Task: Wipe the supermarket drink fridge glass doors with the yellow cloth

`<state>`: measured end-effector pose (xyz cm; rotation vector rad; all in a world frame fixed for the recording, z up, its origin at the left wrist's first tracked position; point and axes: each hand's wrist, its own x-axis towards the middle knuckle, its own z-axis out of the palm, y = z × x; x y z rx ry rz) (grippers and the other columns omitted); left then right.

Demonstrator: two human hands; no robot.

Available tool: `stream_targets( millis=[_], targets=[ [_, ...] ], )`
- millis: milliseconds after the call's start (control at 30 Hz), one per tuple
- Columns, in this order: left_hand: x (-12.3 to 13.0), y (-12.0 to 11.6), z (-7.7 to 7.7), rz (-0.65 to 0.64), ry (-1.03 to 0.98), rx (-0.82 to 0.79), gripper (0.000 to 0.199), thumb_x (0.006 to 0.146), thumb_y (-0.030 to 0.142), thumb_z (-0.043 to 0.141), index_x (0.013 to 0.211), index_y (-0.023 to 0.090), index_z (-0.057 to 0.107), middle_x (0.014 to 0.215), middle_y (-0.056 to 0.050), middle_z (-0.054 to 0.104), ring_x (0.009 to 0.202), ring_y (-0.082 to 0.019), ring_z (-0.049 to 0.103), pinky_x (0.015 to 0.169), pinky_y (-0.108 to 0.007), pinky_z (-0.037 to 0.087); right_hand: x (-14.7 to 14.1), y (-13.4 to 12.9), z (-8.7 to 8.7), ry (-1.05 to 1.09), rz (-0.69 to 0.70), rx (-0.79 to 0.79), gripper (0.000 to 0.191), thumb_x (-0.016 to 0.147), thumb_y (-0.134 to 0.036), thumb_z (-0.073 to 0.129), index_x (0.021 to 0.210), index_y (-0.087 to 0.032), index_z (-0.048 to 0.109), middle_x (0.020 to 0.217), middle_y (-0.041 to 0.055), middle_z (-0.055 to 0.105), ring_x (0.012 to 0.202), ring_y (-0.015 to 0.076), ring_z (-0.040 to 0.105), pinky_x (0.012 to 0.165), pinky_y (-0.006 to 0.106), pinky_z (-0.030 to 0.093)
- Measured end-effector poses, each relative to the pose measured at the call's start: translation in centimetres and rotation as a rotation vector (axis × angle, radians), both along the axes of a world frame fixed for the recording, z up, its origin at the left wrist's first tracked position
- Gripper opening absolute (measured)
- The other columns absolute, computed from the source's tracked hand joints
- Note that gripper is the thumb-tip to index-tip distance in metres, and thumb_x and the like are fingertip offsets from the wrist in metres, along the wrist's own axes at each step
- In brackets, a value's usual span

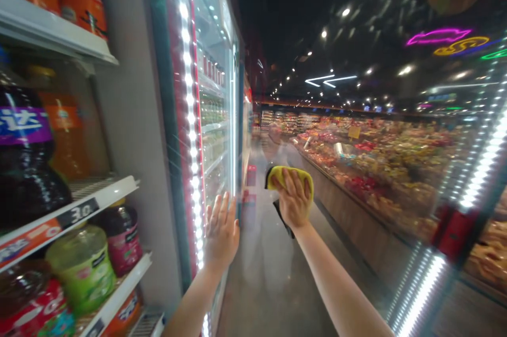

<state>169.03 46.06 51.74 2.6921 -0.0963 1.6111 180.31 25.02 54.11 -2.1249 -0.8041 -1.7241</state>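
My right hand (293,197) presses a folded yellow cloth (307,172) with a dark edge and underside against what looks like a clear glass door pane. The fingers lie bent over the cloth, and a dark flap of it hangs below the palm. My left hand (220,234) is raised to the left of it, palm forward and fingers stretched out. It holds nothing and appears to rest on the glass near the lit strip (190,131); exact contact I cannot tell.
Drink bottles (83,263) stand on white cooler shelves (103,197) at the left. A door frame with a light strip (485,160) and a red part (453,228) slants at the right. Beyond the glass are an aisle floor (273,295), a blurred person (279,149) and produce displays (380,168).
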Motion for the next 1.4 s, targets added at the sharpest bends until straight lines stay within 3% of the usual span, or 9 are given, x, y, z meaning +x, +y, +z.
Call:
stream_targets(
  millis=[133, 233, 433, 567, 700, 900, 1133, 1267, 1400],
  targets=[
    [0.9, -1.4, -0.2, -0.047, -0.009, -0.004, 0.075, 0.097, 0.017, 0.044, 0.164, 0.026, 0.010, 0.164, -0.011, 0.037, 0.154, -0.030, 0.028, 0.125, -0.055, 0.030, -0.7, -2.8, -5.5, 0.005, -0.099, 0.165, 0.052, 0.100, -0.019, 0.047, 0.152, -0.029, 0.049, 0.157, 0.0107, 0.048, 0.155, 0.0303, 0.026, 0.122, 0.064, 0.023],
    [1.6, -2.5, -0.2, -0.083, -0.021, 0.006, 0.076, 0.097, 0.017, 0.045, 0.164, 0.027, 0.009, 0.165, -0.010, 0.034, 0.154, -0.029, 0.028, 0.126, -0.054, 0.027, -1.7, -1.2, -8.3, 0.053, -0.059, -0.045, 0.051, 0.099, -0.021, 0.049, 0.148, -0.036, 0.053, 0.152, 0.0033, 0.055, 0.150, 0.0286, 0.037, 0.124, 0.057, 0.027],
    [3.3, -5.7, 0.8, -0.166, -0.023, 0.011, 0.078, 0.098, 0.016, 0.046, 0.164, 0.025, 0.006, 0.167, -0.012, 0.028, 0.155, -0.029, 0.022, 0.127, -0.054, 0.024, 0.4, -3.2, -2.1, 0.046, -0.111, -0.167, 0.051, 0.099, -0.026, 0.051, 0.148, -0.042, 0.050, 0.157, -0.0046, 0.048, 0.148, 0.0244, 0.040, 0.126, 0.050, 0.025],
    [3.2, -6.9, 0.1, -0.167, -0.003, 0.025, 0.079, 0.098, 0.017, 0.048, 0.164, 0.026, 0.005, 0.166, -0.012, 0.030, 0.156, -0.028, 0.020, 0.127, -0.054, 0.023, 0.2, -6.6, -5.6, 0.067, -0.215, 0.168, 0.048, 0.099, -0.021, 0.049, 0.145, -0.030, 0.056, 0.152, 0.0094, 0.055, 0.149, 0.0310, 0.038, 0.121, 0.062, 0.029],
    [3.0, -7.6, -0.7, -0.159, 0.031, 0.012, 0.079, 0.098, 0.015, 0.047, 0.164, 0.027, 0.006, 0.167, -0.010, 0.027, 0.156, -0.028, 0.018, 0.127, -0.054, 0.022, -1.3, -5.8, -9.5, 0.063, -0.179, 0.098, 0.042, 0.100, -0.023, 0.046, 0.137, -0.033, 0.064, 0.142, 0.0055, 0.064, 0.144, 0.0319, 0.046, 0.121, 0.057, 0.031],
    [4.7, -10.7, 0.0, -0.199, 0.051, 0.010, 0.081, 0.097, 0.014, 0.049, 0.164, 0.027, 0.005, 0.169, -0.009, 0.020, 0.157, -0.027, 0.015, 0.129, -0.053, 0.020, 1.3, -9.4, -2.7, 0.064, -0.143, -0.004, 0.048, 0.098, -0.023, 0.052, 0.144, -0.038, 0.057, 0.153, 0.0024, 0.055, 0.147, 0.0285, 0.041, 0.124, 0.055, 0.025],
    [4.9, -13.8, -1.4, -0.226, 0.050, 0.049, 0.081, 0.096, 0.012, 0.053, 0.163, 0.026, 0.010, 0.169, -0.007, 0.021, 0.156, -0.026, 0.017, 0.130, -0.048, 0.016, 0.3, -13.2, -8.4, 0.032, -0.202, 0.166, 0.039, 0.098, -0.018, 0.050, 0.130, -0.028, 0.069, 0.142, 0.0070, 0.063, 0.148, 0.0285, 0.039, 0.124, 0.055, 0.022],
    [5.8, -15.4, -1.2, -0.241, 0.057, 0.065, 0.081, 0.096, 0.012, 0.054, 0.163, 0.026, 0.010, 0.170, -0.006, 0.017, 0.157, -0.026, 0.014, 0.130, -0.048, 0.012, 1.4, -13.9, -5.9, 0.023, -0.089, -0.053, 0.040, 0.099, -0.022, 0.052, 0.133, -0.038, 0.066, 0.143, -0.0021, 0.064, 0.142, 0.0238, 0.046, 0.127, 0.048, 0.016],
    [6.7, -17.0, -1.2, -0.235, 0.048, 0.069, 0.081, 0.096, 0.015, 0.054, 0.163, 0.027, 0.010, 0.170, -0.005, 0.014, 0.157, -0.027, 0.013, 0.130, -0.050, 0.013, 3.2, -18.9, -3.9, 0.041, -0.154, 0.137, 0.043, 0.098, -0.020, 0.051, 0.136, -0.036, 0.064, 0.150, 0.0032, 0.057, 0.147, 0.0256, 0.041, 0.124, 0.054, 0.024]
  ],
)
